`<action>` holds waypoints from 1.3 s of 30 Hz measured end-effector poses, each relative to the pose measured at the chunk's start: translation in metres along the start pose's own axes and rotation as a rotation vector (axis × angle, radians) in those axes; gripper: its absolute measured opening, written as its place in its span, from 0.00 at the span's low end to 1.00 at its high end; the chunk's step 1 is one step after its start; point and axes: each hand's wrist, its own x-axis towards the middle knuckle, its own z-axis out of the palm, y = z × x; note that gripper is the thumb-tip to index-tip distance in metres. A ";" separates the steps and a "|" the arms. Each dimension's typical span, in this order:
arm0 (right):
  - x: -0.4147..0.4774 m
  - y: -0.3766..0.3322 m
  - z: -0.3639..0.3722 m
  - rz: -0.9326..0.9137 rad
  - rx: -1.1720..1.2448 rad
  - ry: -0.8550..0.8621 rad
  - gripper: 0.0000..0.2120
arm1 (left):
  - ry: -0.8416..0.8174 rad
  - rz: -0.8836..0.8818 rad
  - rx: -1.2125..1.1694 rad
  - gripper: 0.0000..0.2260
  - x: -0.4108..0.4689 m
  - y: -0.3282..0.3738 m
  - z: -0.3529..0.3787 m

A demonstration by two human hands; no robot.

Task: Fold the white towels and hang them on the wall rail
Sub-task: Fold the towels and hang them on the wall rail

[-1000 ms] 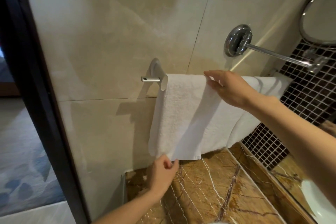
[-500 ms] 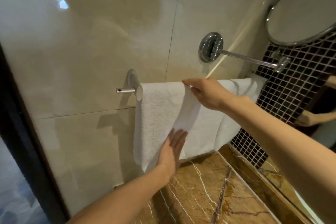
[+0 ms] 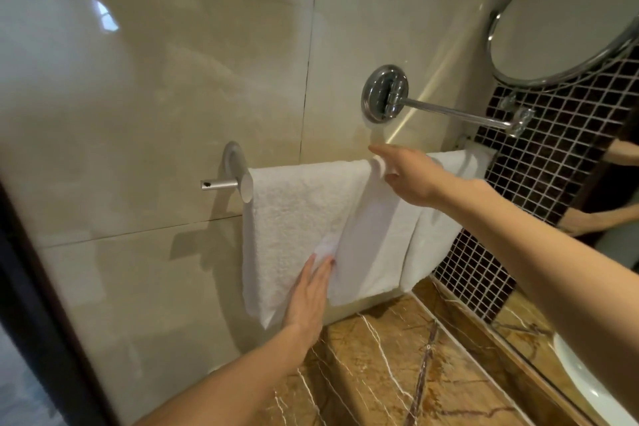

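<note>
The towel hangs over the rail; the left hand presses flat on it, fingers straight; the right hand pinches its top fold; it looks soft, light and limp, best held by edges or corners.

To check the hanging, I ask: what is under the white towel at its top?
Only the rail's left bracket and end stub show beside the white towel. The bar under its fold is covered, also by the right hand; the wall tile is hidden behind it.
</note>
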 end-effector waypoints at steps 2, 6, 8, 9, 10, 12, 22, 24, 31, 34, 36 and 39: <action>0.001 0.018 0.003 0.033 -0.026 0.006 0.25 | 0.029 0.013 -0.032 0.35 0.001 0.000 -0.007; 0.001 0.030 0.017 -0.016 -0.001 0.117 0.12 | 0.070 0.027 -0.086 0.36 0.005 -0.006 -0.017; 0.002 0.033 0.022 -0.066 0.012 0.175 0.12 | 0.062 0.052 -0.119 0.37 0.008 -0.010 -0.026; 0.002 0.035 0.023 -0.085 0.012 0.191 0.12 | 0.062 0.061 -0.131 0.37 0.010 -0.011 -0.030; 0.002 0.037 0.024 -0.096 0.013 0.201 0.14 | 0.059 0.067 -0.143 0.37 0.013 -0.011 -0.032; 0.002 0.041 0.025 -0.107 0.024 0.202 0.14 | 0.069 0.068 -0.183 0.35 0.018 -0.010 -0.035; -0.013 0.051 0.014 0.000 0.118 0.120 0.25 | 0.298 0.136 -0.371 0.30 0.043 -0.025 -0.073; -0.013 0.066 0.015 0.041 0.110 0.111 0.25 | 0.398 0.074 -0.387 0.33 0.057 -0.040 -0.094; -0.017 0.109 0.012 0.224 0.072 0.082 0.29 | 0.380 -0.237 -0.492 0.31 0.115 -0.101 -0.167; -0.016 0.120 0.014 0.264 0.050 0.030 0.30 | 0.230 -0.301 -0.589 0.27 0.131 -0.110 -0.169; -0.013 0.125 0.013 0.266 0.047 0.027 0.30 | 0.236 -0.276 -0.579 0.24 0.135 -0.110 -0.166; -0.009 0.129 0.014 0.254 0.046 0.040 0.30 | 0.266 -0.251 -0.543 0.28 0.136 -0.109 -0.165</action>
